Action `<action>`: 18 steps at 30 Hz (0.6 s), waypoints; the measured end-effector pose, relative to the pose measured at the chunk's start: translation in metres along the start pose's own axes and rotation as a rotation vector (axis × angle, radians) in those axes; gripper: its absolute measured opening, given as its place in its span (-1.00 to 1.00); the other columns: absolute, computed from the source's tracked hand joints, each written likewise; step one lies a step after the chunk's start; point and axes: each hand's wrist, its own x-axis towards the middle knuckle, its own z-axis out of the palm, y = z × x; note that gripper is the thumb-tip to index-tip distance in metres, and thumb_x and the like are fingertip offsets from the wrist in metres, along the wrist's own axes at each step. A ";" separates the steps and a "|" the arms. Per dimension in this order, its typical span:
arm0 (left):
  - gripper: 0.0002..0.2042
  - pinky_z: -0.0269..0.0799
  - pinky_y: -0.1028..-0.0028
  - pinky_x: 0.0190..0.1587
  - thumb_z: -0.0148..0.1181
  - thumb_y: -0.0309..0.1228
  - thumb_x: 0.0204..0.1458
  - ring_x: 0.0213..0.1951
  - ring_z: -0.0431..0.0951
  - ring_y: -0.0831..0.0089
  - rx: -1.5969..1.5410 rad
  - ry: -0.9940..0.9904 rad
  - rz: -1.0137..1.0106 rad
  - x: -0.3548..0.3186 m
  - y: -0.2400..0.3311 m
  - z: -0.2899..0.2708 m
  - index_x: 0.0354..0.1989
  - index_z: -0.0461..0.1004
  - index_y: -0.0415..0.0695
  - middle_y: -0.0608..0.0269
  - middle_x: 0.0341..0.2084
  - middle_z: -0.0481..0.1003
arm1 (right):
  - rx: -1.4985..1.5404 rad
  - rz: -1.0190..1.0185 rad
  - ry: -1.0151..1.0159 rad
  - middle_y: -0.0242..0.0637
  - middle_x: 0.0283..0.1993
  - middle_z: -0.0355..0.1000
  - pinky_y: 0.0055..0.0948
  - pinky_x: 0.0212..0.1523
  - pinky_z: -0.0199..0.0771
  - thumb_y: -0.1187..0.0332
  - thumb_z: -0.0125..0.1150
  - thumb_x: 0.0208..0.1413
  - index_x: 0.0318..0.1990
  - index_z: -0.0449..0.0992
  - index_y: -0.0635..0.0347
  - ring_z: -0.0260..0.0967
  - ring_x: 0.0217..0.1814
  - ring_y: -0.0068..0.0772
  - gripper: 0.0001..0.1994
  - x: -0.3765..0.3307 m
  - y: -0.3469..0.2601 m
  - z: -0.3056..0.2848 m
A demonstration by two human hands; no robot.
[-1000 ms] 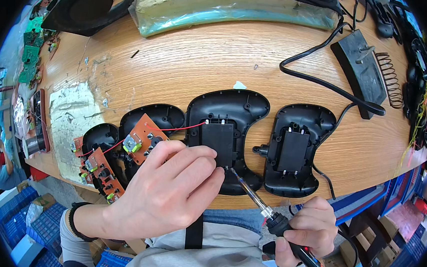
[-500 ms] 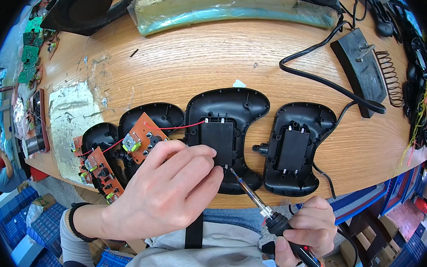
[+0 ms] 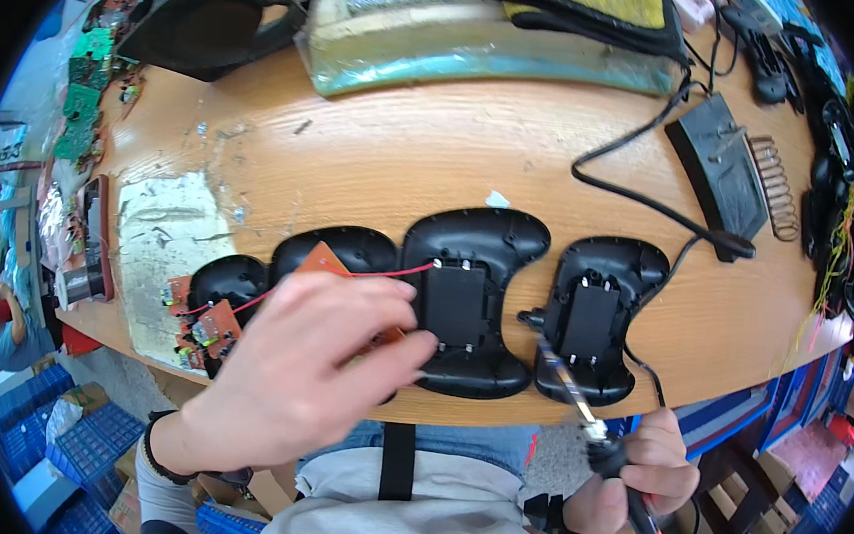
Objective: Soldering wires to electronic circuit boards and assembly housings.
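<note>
Soldering iron (image 3: 577,399) now withdrawn rightward, clenched in right hand (image 3: 647,470); left hand (image 3: 298,377) grip pinching circuit board (image 3: 332,265).

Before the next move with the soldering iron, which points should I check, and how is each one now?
1. Left hand holds the orange circuit board steady: ok, fingers lie over it.
2. Right hand grips the soldering iron by its handle: ok.
3. Iron tip is away from the fingers: ok, it points near the right black controller shell, apart from the left hand.
4. Red wire reaches the middle black shell: ok.
5. Tip is hot and tinned: cannot tell.
6. Iron cable is free of snags: cannot tell.
</note>
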 end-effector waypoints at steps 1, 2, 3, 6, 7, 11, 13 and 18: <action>-0.68 0.27 0.38 -0.20 0.31 -0.56 -0.42 -0.21 0.45 0.30 0.034 0.032 -0.017 -0.004 -0.009 -0.008 -0.36 0.50 -0.18 0.22 -0.34 0.41 | -0.050 0.027 0.071 -0.34 -0.72 0.21 -0.45 -0.56 0.04 0.35 0.25 -0.30 -0.43 0.25 0.18 0.11 -0.74 -0.46 -0.71 -0.004 -0.003 0.000; -0.72 0.30 0.38 -0.20 0.27 -0.59 -0.37 -0.21 0.45 0.29 0.079 0.048 -0.091 -0.009 -0.017 -0.020 -0.36 0.50 -0.20 0.20 -0.34 0.42 | -0.034 0.076 0.150 -0.37 -0.71 0.15 -0.43 -0.52 0.02 0.31 0.21 -0.22 -0.43 0.20 0.17 0.03 -0.71 -0.48 -0.71 -0.004 -0.005 0.004; -0.76 0.31 0.39 -0.21 0.24 -0.59 -0.32 -0.22 0.46 0.28 0.118 0.115 -0.167 -0.017 -0.028 -0.029 -0.36 0.49 -0.22 0.18 -0.34 0.43 | -0.010 0.114 0.252 -0.29 -0.64 0.16 -0.36 -0.39 0.09 0.29 0.16 -0.17 -0.44 0.15 0.16 0.07 -0.58 -0.39 -0.71 -0.010 -0.005 0.004; -0.86 0.34 0.42 -0.22 0.15 -0.58 -0.17 -0.25 0.46 0.25 0.117 0.320 -0.435 -0.040 -0.066 -0.056 -0.37 0.47 -0.27 0.11 -0.36 0.44 | 0.070 0.129 0.455 -0.11 -0.50 0.20 -0.22 -0.12 0.16 0.34 0.07 -0.09 -0.41 0.10 0.19 0.15 -0.33 -0.23 -0.75 -0.019 0.002 -0.009; -0.85 0.34 0.44 -0.21 0.14 -0.56 -0.14 -0.26 0.46 0.26 0.169 0.352 -0.494 -0.047 -0.083 -0.067 -0.34 0.47 -0.27 0.10 -0.36 0.44 | 0.047 0.096 0.554 -0.15 -0.49 0.18 -0.33 -0.09 0.13 0.40 0.02 -0.07 -0.42 0.09 0.19 0.16 -0.30 -0.30 -0.79 -0.016 0.003 -0.006; -0.66 0.30 0.39 -0.12 0.17 -0.48 -0.13 -0.15 0.40 0.14 0.426 0.437 -0.622 -0.086 -0.170 -0.102 -0.11 0.36 -0.24 -0.01 -0.24 0.38 | -0.011 0.090 0.600 -0.26 -0.53 0.11 -0.54 -0.27 0.12 0.42 -0.01 -0.04 -0.44 0.08 0.17 0.08 -0.41 -0.50 -0.81 -0.007 0.007 -0.002; -0.60 0.29 0.34 -0.11 0.18 -0.48 -0.15 -0.13 0.38 0.08 0.519 0.490 -0.596 -0.092 -0.214 -0.107 -0.06 0.32 -0.21 -0.04 -0.21 0.35 | -0.489 -0.196 0.432 -0.23 -0.46 0.08 -0.40 -0.51 0.30 0.54 0.06 0.01 -0.44 0.23 0.28 0.14 -0.53 -0.33 -0.88 -0.008 0.012 -0.004; -0.46 0.22 0.26 0.04 0.17 -0.45 -0.15 0.01 0.28 0.06 0.702 0.549 -0.429 -0.064 -0.278 -0.126 0.09 0.20 -0.04 -0.04 0.01 0.24 | -0.456 -0.169 0.402 -0.23 -0.41 0.05 -0.42 -0.54 0.28 0.51 0.07 0.05 -0.49 0.19 0.29 0.13 -0.53 -0.35 -0.82 -0.010 0.004 -0.004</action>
